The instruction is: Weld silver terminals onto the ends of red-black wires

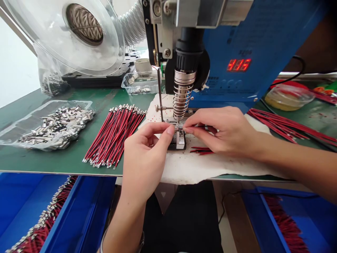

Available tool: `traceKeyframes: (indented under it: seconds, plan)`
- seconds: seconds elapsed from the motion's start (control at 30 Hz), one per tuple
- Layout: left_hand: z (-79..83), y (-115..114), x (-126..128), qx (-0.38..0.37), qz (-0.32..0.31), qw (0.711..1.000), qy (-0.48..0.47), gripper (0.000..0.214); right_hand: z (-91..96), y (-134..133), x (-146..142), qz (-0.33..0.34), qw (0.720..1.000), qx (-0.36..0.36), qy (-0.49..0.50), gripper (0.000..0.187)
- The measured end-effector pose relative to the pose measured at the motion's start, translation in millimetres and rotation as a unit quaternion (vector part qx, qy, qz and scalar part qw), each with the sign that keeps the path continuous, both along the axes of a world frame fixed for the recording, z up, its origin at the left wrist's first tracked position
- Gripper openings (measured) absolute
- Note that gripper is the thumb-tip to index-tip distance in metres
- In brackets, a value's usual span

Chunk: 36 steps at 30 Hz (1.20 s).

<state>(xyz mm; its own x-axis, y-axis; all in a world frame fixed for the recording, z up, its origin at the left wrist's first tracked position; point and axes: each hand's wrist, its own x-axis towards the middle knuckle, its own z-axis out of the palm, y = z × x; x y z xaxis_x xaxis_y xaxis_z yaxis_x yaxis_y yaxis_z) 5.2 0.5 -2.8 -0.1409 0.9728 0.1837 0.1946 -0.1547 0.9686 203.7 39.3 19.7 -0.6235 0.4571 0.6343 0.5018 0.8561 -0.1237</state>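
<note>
My left hand (147, 151) pinches thumb and forefinger together at the left of a small metal fixture (180, 140). What sits between those fingertips is mostly hidden. From the other side, my right hand (226, 131) is closed on a thin dark wire (204, 126), its fingertips close to the fixture. Straight above both sets of fingertips comes down the spring-wrapped tip of a soldering machine (181, 95). Several short red and black wires (201, 151) lie on white cloth (195, 167) below my right hand.
Left stand a clear tray (12, 135) of metal connectors and a pile of red-black wires with metal ends (116, 137). More wires (276, 123) lie right. The blue machine body (226, 88) and a clear reel (47, 35) rise behind. Blue bins (89, 207) sit below the table edge.
</note>
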Motion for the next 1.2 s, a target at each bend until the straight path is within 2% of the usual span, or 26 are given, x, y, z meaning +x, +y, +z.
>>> traceKeyframes:
  seconds: [0.27,0.63,1.2]
  plan:
    - [-0.2,-1.9,-1.6,0.006,0.002,1.000,0.010,0.024,1.8,4.1,2.5,0.031,0.999,0.007,-0.028,0.014]
    - [0.2,-2.1,-0.9,0.027,-0.015,0.999,-0.018,0.022,2.6,3.7,1.7,0.013,0.999,0.002,-0.032,0.014]
    - [-0.1,-3.7,-1.0,0.028,-0.011,1.000,0.005,0.019,7.4,2.6,2.4,0.010,0.999,-0.002,-0.044,0.013]
